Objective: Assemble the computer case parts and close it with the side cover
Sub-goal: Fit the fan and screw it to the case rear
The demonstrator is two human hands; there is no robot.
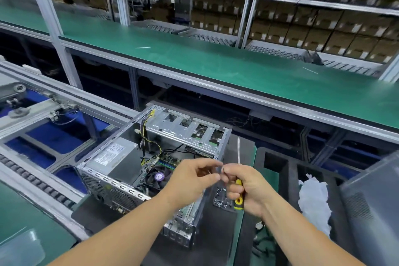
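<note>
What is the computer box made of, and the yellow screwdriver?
The computer box looks like bare sheet metal: grey, shiny, with punched holes. The screwdriver in the right hand seems to have a plastic or rubber handle, yellow and black, and a thin shiny metal rod pointing up.

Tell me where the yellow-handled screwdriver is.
The yellow-handled screwdriver is in the right hand, shaft up, just right of the open grey computer case.

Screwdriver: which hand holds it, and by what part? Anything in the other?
The right hand grips the screwdriver by its yellow-black handle. Left hand pinches something too small to identify.
</note>
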